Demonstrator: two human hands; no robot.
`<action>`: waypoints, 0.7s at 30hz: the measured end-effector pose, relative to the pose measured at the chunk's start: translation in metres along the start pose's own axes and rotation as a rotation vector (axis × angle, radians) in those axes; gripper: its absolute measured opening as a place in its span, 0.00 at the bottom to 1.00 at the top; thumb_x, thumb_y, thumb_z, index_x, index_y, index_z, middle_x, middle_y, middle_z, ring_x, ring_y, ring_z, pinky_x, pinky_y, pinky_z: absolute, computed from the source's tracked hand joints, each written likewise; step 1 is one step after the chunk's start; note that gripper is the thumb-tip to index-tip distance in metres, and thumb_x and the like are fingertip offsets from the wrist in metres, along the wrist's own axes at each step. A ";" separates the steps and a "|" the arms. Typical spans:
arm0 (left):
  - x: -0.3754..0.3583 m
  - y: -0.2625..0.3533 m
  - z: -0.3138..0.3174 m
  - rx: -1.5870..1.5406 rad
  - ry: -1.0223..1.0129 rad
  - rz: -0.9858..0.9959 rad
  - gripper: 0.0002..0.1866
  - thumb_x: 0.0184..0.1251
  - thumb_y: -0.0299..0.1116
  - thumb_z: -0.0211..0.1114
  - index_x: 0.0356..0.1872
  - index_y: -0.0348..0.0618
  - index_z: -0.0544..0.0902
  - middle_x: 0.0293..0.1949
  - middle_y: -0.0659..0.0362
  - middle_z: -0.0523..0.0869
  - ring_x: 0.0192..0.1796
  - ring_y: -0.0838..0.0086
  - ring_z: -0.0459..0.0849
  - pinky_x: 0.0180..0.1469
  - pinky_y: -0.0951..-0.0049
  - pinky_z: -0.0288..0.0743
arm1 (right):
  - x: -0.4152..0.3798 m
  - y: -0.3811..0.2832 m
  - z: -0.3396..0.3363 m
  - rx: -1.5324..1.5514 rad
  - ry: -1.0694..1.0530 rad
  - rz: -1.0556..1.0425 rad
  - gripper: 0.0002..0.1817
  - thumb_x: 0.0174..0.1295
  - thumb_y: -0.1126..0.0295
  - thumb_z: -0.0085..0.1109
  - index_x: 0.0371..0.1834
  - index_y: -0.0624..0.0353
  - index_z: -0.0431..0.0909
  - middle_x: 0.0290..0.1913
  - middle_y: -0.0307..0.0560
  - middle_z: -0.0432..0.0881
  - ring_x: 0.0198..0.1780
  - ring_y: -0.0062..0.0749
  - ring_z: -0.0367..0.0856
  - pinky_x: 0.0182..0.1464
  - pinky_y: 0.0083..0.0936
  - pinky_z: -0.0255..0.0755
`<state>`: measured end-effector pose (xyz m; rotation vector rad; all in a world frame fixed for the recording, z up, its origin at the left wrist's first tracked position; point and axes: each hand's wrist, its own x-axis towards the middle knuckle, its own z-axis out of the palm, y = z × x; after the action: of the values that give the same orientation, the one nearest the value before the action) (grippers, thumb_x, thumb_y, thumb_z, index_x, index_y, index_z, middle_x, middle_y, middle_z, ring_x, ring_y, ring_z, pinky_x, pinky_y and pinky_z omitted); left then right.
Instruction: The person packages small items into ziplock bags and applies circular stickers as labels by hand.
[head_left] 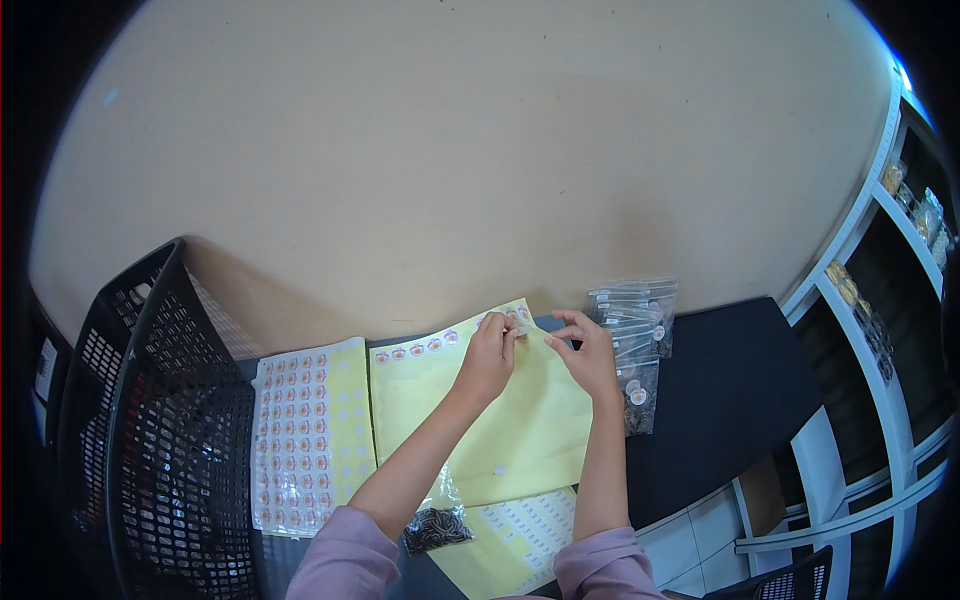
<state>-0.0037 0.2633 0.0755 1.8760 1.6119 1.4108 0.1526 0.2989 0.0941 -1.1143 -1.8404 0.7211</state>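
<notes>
My left hand is closed in a pinch on the upper edge of a yellow sticker sheet, beside a row of round printed stickers near its raised corner. My right hand is just to the right, over the same sheet. Its thumb and fingers are curved and slightly apart, with nothing visible between them. A small white piece lies low on the yellow sheet. Below my left forearm rests a clear bag of dark contents, partly covering another sheet of small labels.
A sheet full of round stickers lies at the left, beside a tall black basket. Clear bags with round labels are stacked to the right on the dark table. White shelves with packets stand far right, before the beige wall.
</notes>
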 end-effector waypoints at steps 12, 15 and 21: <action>-0.001 -0.001 0.004 -0.033 -0.026 -0.018 0.02 0.63 0.21 0.46 0.33 0.32 0.65 0.33 0.50 0.73 0.40 0.64 0.81 0.38 0.72 0.75 | 0.001 0.004 0.000 -0.002 -0.005 -0.003 0.18 0.46 0.74 0.62 0.42 0.61 0.75 0.27 0.41 0.82 0.28 0.19 0.77 0.29 0.18 0.67; -0.002 0.000 0.003 -0.004 -0.047 -0.042 0.03 0.64 0.22 0.45 0.33 0.32 0.64 0.34 0.49 0.72 0.40 0.65 0.80 0.41 0.71 0.75 | 0.000 0.009 0.002 0.023 -0.002 -0.020 0.18 0.46 0.75 0.62 0.42 0.62 0.74 0.27 0.42 0.82 0.30 0.21 0.78 0.34 0.20 0.69; -0.003 -0.003 0.006 -0.049 -0.053 -0.031 0.02 0.64 0.22 0.43 0.33 0.33 0.63 0.34 0.49 0.71 0.38 0.64 0.79 0.40 0.70 0.75 | 0.001 0.007 0.001 0.026 -0.021 0.014 0.17 0.46 0.76 0.62 0.42 0.63 0.74 0.27 0.43 0.82 0.32 0.22 0.78 0.38 0.21 0.69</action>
<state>-0.0007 0.2638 0.0689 1.8380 1.5608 1.3638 0.1546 0.3027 0.0885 -1.1075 -1.8375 0.7652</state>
